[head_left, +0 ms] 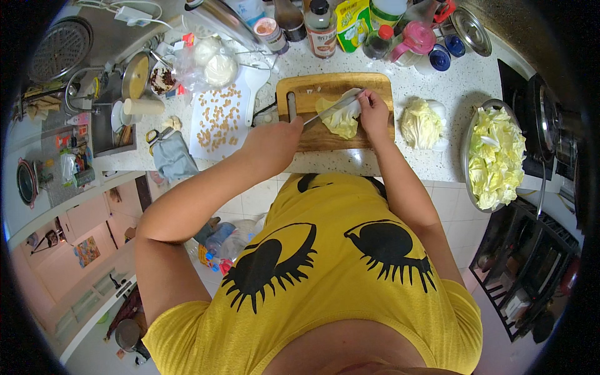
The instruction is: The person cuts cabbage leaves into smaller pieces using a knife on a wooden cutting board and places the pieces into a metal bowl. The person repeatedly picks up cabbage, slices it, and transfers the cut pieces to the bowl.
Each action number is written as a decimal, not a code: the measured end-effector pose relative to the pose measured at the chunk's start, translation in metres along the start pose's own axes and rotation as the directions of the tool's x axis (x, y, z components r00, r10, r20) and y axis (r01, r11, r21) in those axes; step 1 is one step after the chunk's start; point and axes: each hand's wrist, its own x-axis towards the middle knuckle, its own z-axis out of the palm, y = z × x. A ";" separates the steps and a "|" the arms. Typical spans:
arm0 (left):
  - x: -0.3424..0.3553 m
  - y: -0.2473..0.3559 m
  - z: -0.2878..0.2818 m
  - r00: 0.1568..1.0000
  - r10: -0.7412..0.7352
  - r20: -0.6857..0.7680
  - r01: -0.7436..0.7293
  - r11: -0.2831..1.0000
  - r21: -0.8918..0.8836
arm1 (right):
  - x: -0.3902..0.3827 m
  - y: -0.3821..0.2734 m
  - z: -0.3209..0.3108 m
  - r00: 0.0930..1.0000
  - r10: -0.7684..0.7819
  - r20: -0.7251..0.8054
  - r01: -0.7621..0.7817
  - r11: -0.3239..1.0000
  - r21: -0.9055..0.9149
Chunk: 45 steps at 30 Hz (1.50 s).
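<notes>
My left hand (275, 145) is closed round a knife's handle, which it hides. The thin blade of the knife (330, 110) slants up and to the right across a pale green cabbage leaf (342, 124). At the leaf's right edge, close to the blade's far end, my right hand (374, 114) pinches the leaf. Both lie over a wooden cutting board (303, 140), where a few small white bits sit near the far side. Right of the board rests the remaining cabbage head (420, 124) on a white plate or bag.
A metal tray (466, 156) heaped with torn cabbage stands at the right, beside the stove. Left of the board, a white sheet (199, 140) carries scattered peanuts. Bottles and jars, including a sauce bottle (321, 37), line the back. A blue-grey cloth (175, 156) hangs at the counter's edge.
</notes>
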 end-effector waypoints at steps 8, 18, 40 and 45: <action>0.005 0.003 0.003 0.999 0.042 -0.006 -0.041 0.999 0.033 | 0.006 0.001 -0.013 0.961 0.200 0.189 -0.233 0.956 0.177; 0.006 0.001 0.015 1.000 0.016 -0.004 -0.016 1.000 0.009 | 0.005 -0.013 -0.018 0.996 0.067 0.058 -0.071 0.995 0.070; 0.011 0.003 0.012 1.000 -0.011 0.010 0.011 0.999 -0.041 | -0.020 -0.008 -0.010 0.973 0.136 0.185 -0.093 0.969 -0.227; 0.009 0.005 0.010 1.000 -0.009 -0.018 0.007 0.997 -0.079 | -0.033 -0.038 -0.009 0.991 0.012 0.132 0.017 0.976 -0.218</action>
